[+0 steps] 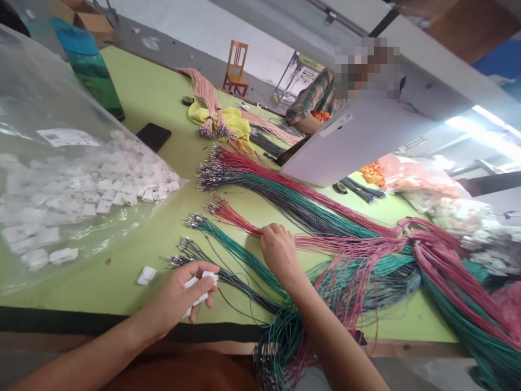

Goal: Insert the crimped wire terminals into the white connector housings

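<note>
Biggest on my feed was the table [175,222], light green, with a white panel [337,141] slanting up at its far right. Next, the long wires [309,203]: red, green and black, streaming across the middle, metal tips bunched at the left! Over on the left sprawled the clear bag [36,108], heaped with white plastic bits [101,179]. Beside the panel I caught a co-worker's plaid sleeve [313,98].

Now the nearer bunches, in front of the long ones: red wires [236,217] farthest off, green wires [240,252] in between, black wires [236,282] closest to me. Behind the bag stood the blue-lidded bottle [95,76]; across the way, pink wires [203,89] lay partly over a yellow cloth [240,127].

And the hands! My right hand [280,252] had its fingers curled down and closed on the red wires. My left hand [179,296] was half curled, thumb pressing a few white pieces [199,293] against the fingers, just by the black tips.

Smaller again: a dark phone [153,137] near the bag, a tape roll [188,101] near the cloth, and one loose piece [146,275] left of my left hand.
</note>
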Available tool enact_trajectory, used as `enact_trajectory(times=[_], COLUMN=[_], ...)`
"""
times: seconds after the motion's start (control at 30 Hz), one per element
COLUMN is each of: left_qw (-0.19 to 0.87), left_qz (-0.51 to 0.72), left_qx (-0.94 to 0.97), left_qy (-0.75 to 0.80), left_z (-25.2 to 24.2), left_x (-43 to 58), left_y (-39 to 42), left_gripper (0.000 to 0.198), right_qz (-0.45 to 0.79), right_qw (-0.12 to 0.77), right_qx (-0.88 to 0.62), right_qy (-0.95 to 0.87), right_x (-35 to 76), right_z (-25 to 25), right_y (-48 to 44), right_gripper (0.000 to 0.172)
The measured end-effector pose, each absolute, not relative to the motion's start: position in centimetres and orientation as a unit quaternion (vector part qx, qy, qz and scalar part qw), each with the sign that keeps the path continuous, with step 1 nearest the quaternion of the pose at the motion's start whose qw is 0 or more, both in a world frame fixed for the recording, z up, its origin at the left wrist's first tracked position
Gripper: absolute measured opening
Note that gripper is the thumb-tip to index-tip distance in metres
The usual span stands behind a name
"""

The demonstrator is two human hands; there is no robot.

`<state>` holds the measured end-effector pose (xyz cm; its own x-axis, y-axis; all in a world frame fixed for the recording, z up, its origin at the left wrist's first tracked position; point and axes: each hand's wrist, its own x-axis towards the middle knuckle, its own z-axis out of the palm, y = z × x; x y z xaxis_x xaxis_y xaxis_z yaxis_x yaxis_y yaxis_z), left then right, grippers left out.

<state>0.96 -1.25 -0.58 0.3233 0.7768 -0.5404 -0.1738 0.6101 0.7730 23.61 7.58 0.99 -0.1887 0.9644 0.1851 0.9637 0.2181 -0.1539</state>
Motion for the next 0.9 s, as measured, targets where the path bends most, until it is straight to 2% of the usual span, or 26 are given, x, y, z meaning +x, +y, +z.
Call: enact_trajectory(times=[0.13,0.3,0.4,0.53,0.6,0.73,0.9], left_qw=[0.755,0.769,0.771,0.773,0.776,0.781,0.78], left_qz=[0.312,0.316,0.312,0.309,0.316,0.322,0.322], left_qx=[0.305,0.289,0.294,0.305,0.302,0.286,0.275], left_qy=[0.488,0.474,0.47,0.462,0.455,0.453,0.46], left_z=[-0.6,-0.6,-0.6,-0.4,-0.3,-0.3,-0.6], left_x=[1.0,0.9,0.9,0.9,0.8,0.7,0.6], left_y=[-1.2,-1.2,-1.2,-1.2,-1.2,-1.1,-1.2], left_gripper=[0.042,0.042,0.041,0.039,0.038,0.037,0.039], right_qz=[-0.015,0.024,0.076,0.291,0.359,0.348,0.329], right_qw=[0.134,0.3,0.347,0.299,0.267,0.255,0.224], right_qx=[-0.61,-0.632,-0.623,-0.482,-0.462,-0.529,-0.522], right_qy=[-0.781,-0.714,-0.697,-0.771,-0.766,-0.731,-0.754], right_x=[24.9,26.0,24.5,20.3,18.8,18.4,19.0], right_z=[0.5,3.5,5.5,5.6,4.8,3.5,4.1], right_y=[8.1,7.2,5.7,2.9,1.9,1.2,0.8], right_gripper=[0.016,0.01,0.006,0.011,0.011,0.01,0.014])
